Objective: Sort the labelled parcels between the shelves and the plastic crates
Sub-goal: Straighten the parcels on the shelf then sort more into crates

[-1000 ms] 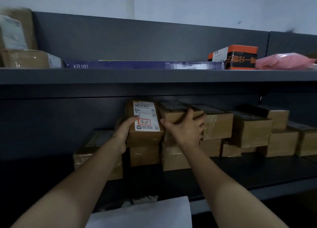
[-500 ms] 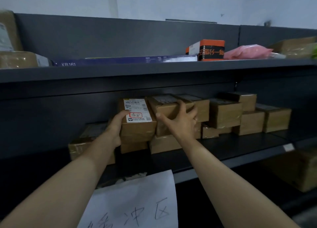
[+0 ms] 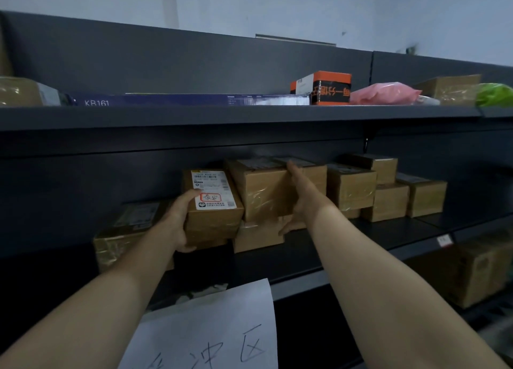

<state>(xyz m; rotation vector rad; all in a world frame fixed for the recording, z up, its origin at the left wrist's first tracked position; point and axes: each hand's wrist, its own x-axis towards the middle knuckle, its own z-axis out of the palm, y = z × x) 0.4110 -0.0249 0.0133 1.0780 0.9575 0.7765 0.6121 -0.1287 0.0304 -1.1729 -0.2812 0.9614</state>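
A brown labelled parcel (image 3: 213,202), its white label stamped in red, lies on top of a stack on the dark middle shelf (image 3: 347,246). My left hand (image 3: 177,224) grips its left side, thumb on the label. Next to it on the right sits a larger taped parcel (image 3: 263,191). My right hand (image 3: 299,199) wraps its right side, fingers over the top edge and thumb low beside a lower box (image 3: 258,237). More brown parcels (image 3: 385,191) line the shelf to the right. No plastic crate is in view.
The top shelf (image 3: 249,116) carries a long blue box (image 3: 188,99), an orange-and-black box (image 3: 324,87), a pink bag (image 3: 385,92), a brown box (image 3: 449,89) and something green (image 3: 495,94). A handwritten white paper sign (image 3: 211,332) hangs below. A taped parcel (image 3: 116,238) lies left; a large carton (image 3: 477,271) sits lower right.
My view has shifted, so the shelves sit further right and lower. My right hand has slid from the front of the larger parcel to its right side. My left hand keeps its hold.
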